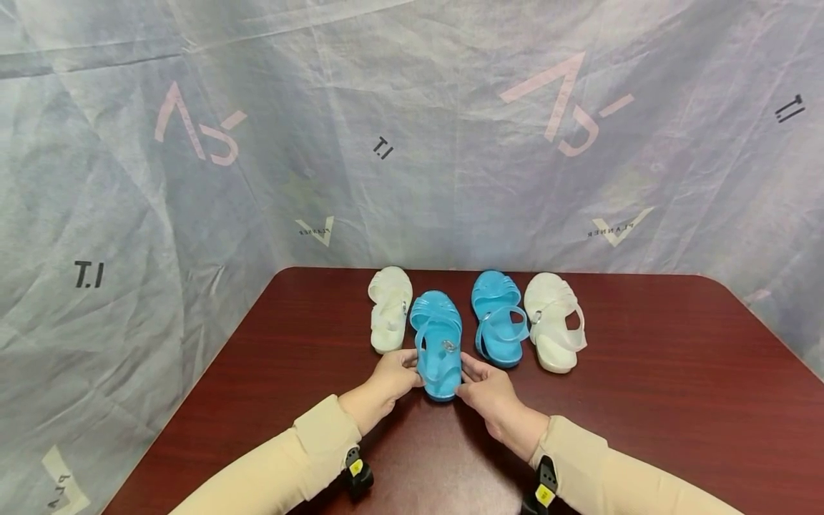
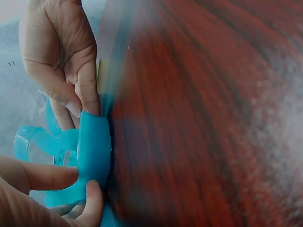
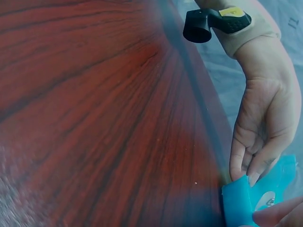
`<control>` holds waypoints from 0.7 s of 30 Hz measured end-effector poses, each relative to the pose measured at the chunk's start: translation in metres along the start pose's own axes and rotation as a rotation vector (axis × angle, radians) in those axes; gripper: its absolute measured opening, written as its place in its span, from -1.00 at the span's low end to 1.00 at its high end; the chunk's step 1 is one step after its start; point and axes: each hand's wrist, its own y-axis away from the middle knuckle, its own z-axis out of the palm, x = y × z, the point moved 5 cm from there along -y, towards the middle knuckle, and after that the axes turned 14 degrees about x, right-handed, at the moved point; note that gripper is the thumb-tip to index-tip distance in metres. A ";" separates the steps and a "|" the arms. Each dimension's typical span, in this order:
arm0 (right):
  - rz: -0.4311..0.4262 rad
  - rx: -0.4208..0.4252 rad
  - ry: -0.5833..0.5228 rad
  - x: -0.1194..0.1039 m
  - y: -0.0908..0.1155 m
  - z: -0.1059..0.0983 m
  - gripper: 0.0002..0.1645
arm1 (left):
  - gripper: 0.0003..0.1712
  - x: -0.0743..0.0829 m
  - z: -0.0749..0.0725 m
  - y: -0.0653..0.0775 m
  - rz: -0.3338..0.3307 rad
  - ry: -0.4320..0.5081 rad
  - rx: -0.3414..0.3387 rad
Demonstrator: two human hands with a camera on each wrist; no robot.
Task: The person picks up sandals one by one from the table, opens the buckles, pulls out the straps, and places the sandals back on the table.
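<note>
A blue sandal (image 1: 440, 343) with a strap and a small round ornament stands between both hands, its heel toward me. My left hand (image 1: 389, 375) grips the heel's left edge with thumb and fingers. On the opposite edge, my right hand (image 1: 492, 393) holds the heel the same way. The left wrist view shows the heel (image 2: 93, 144) close to the tabletop; whether it is fully resting there I cannot tell. Left of this sandal lies a white sandal (image 1: 389, 311). To its right are a second blue sandal (image 1: 505, 345) and another white sandal (image 1: 552, 336).
The dark red wooden table (image 1: 290, 357) reaches back to a grey printed cloth (image 1: 412, 193) that hangs behind it and at the sides. Small black cameras (image 1: 358, 476) are strapped to both wrists.
</note>
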 end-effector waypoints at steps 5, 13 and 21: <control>0.003 0.004 -0.013 0.000 -0.002 0.000 -0.19 | -0.33 0.000 -0.001 -0.001 0.003 -0.023 0.013; -0.001 0.011 -0.032 0.000 -0.002 0.000 -0.19 | -0.42 -0.001 -0.004 0.003 0.024 -0.044 0.055; 0.000 0.022 -0.031 -0.001 -0.003 0.000 -0.20 | -0.32 0.003 -0.001 0.007 0.008 -0.039 0.047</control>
